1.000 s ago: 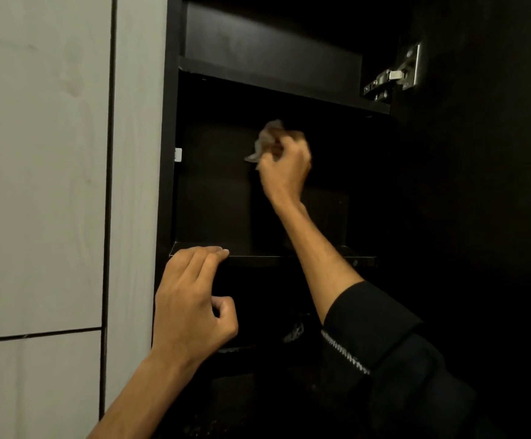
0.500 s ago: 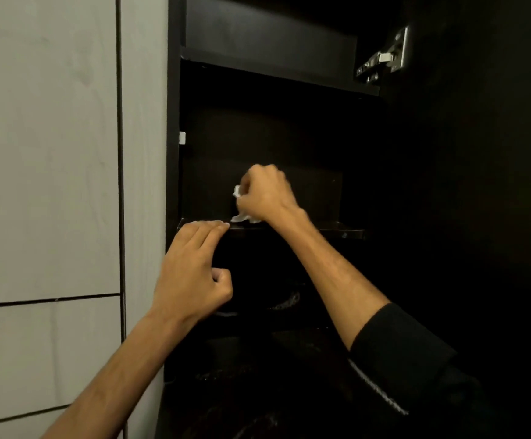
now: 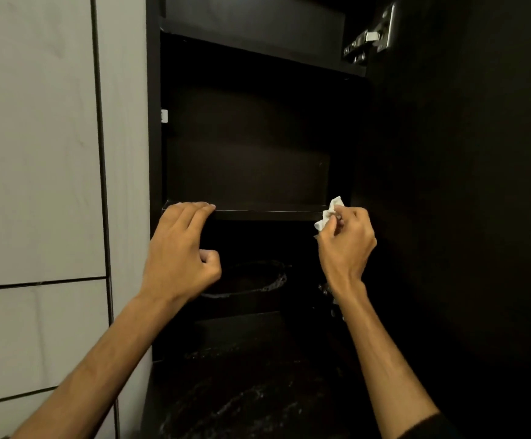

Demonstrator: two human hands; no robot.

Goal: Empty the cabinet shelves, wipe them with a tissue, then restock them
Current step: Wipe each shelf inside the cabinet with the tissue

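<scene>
The tissue (image 3: 328, 213) is a crumpled white wad sitting at the right end of the shelf (image 3: 267, 212), right at its front edge, where the board meets the cabinet's (image 3: 154, 153) right inner wall. Your right hand (image 3: 345, 245) has it pinched between thumb and curled fingers, knuckles toward you, with most of the wad sticking out to the left of the fingertips. Whether the tissue actually presses on the shelf edge or sits just in front of it you cannot tell from this angle.

Your left hand (image 3: 180, 251) is at the opposite, left end of the same shelf. Its fingers lie fairly straight with the tips resting on the front lip, the thumb tucked loosely underneath and gripping nothing.

The shelf is dark and its top shows no items on it. Above it runs a second dark shelf (image 3: 258, 47), and a metal hinge (image 3: 373, 34) shows at the upper right, fixed to the open door (image 3: 463, 185) that fills the right side. Below your hands a dark round pan (image 3: 251, 280) is just visible in the gloom, its details too dim to read. Pale tiled wall (image 3: 36, 137) lies left of the cabinet.
</scene>
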